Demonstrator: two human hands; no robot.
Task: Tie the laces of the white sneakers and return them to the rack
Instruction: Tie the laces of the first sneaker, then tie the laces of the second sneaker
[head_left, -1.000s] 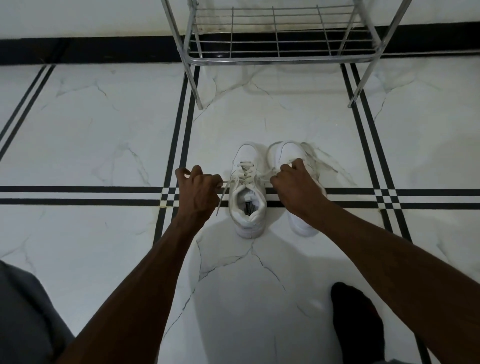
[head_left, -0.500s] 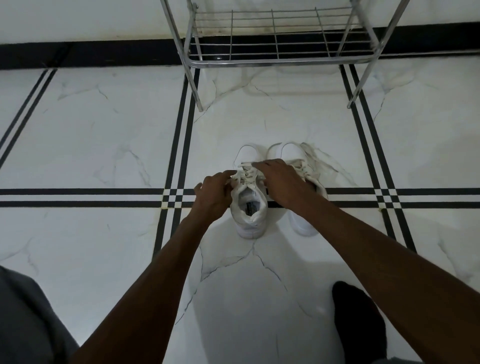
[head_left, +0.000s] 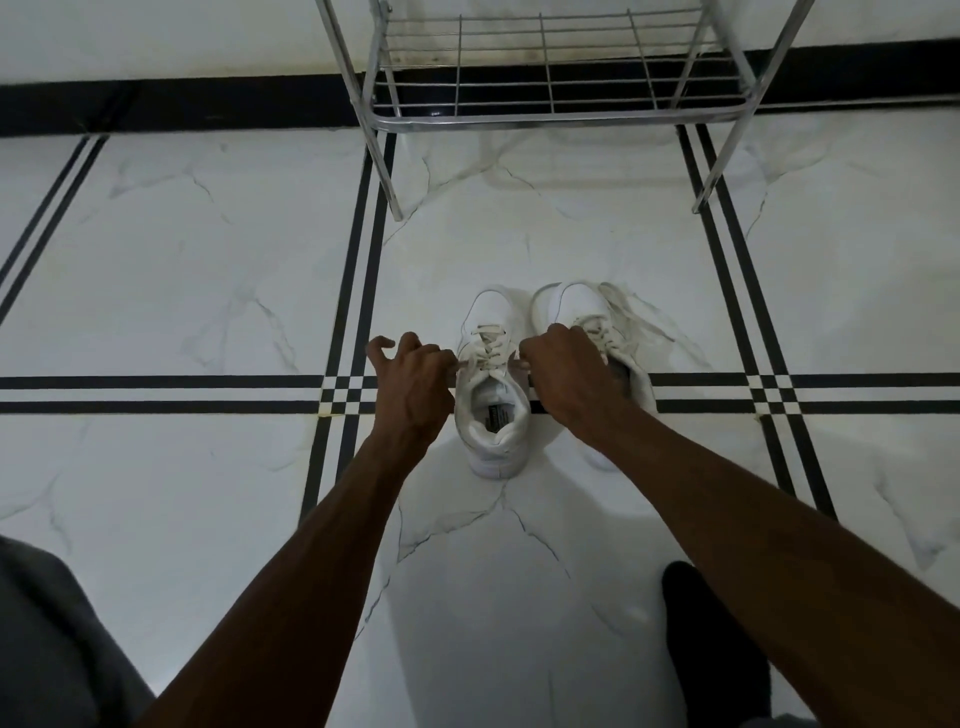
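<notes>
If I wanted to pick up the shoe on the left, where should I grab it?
Probably by the heel collar of the left sneaker. Its opening faces up and its heel points toward the person, so a hand coming from above on the near side could slip fingers inside and pinch the back rim. The left hand and right hand are busy pulling its laces now.

Bare forearms (head_left: 291, 561); grey trousers (head_left: 47, 649); black sock (head_left: 711, 639).
</notes>
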